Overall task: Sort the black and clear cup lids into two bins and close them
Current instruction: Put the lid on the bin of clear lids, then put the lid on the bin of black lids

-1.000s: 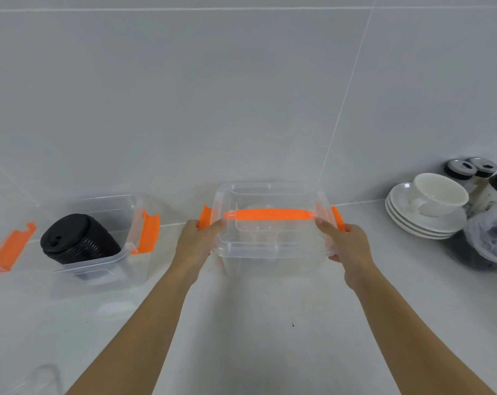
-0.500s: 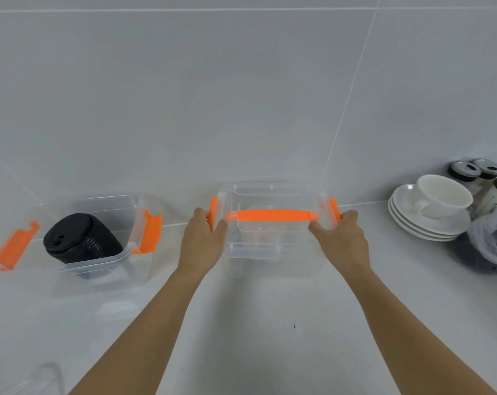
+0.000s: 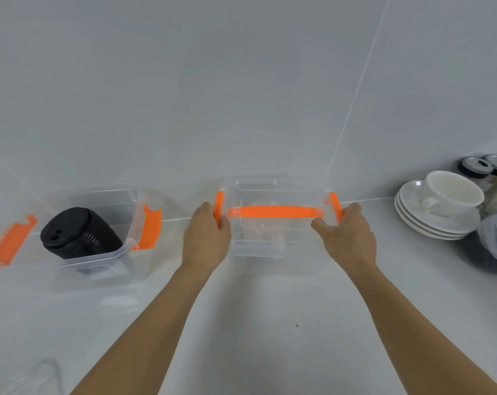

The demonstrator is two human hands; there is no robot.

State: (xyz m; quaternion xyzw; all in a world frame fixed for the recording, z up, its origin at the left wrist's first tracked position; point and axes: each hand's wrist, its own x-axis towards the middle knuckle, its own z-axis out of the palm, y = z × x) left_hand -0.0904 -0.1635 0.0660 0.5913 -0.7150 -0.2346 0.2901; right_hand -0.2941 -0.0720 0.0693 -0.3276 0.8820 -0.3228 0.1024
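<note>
Clear bin (image 3: 275,249) | left hand (image 3: 206,243) grips orange latch (image 3: 219,205) | right hand (image 3: 347,240) grips opposite latch (image 3: 335,205)

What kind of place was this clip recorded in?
Probably a kitchen or café counter: tiled wall, white countertop, a white cup on stacked saucers, and black cup lids in an open bin beside a closed bin.

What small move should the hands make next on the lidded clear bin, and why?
Probably snap both orange side latches shut: the left hand and right hand each grip one, and the clear orange-handled lid sits on the clear plastic bin.
</note>
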